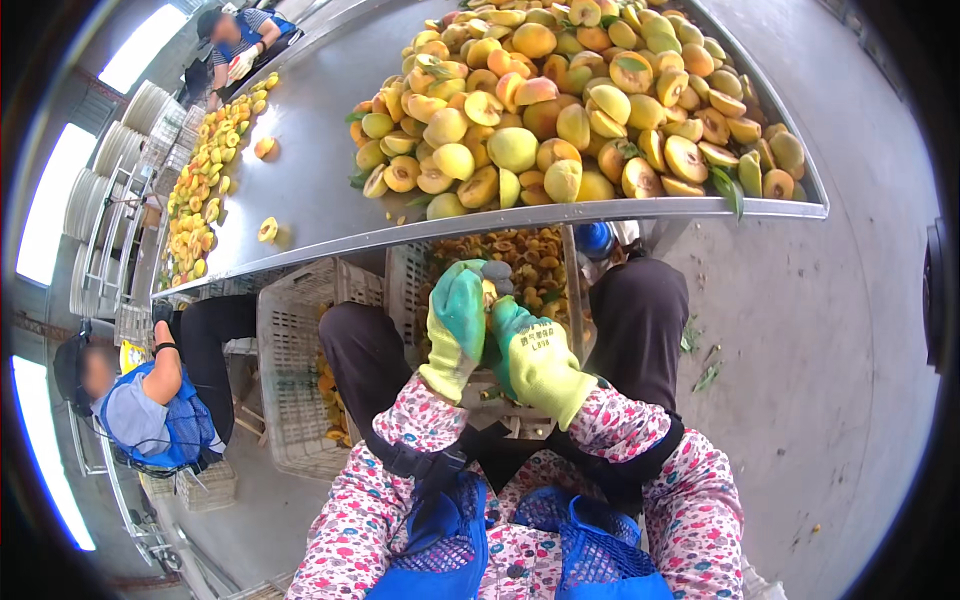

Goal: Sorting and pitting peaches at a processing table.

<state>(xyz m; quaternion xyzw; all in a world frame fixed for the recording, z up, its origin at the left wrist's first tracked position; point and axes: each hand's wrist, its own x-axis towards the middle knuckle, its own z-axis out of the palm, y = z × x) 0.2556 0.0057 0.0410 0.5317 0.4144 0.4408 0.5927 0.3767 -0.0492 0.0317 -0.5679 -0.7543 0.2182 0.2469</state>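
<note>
In yellow-green work gloves, my left hand [459, 322] and my right hand [536, 352] meet between my knees, above a crate of fruit. A small piece of yellow fruit [489, 294] shows between the fingertips of my left hand, with my right fingers touching just below it. The gloves cover most of the piece. Ahead, a metal table [322, 195] bears a large pile of peaches or apricots [525, 112], many of them halved with the pit showing.
A plastic crate [292, 375] with some fruit stands left of my left knee. One co-worker [157, 405] sits at left, another [244, 45] at the table's far end, near more halved fruit [199, 202]. Leaves [706, 375] lie on the floor at right.
</note>
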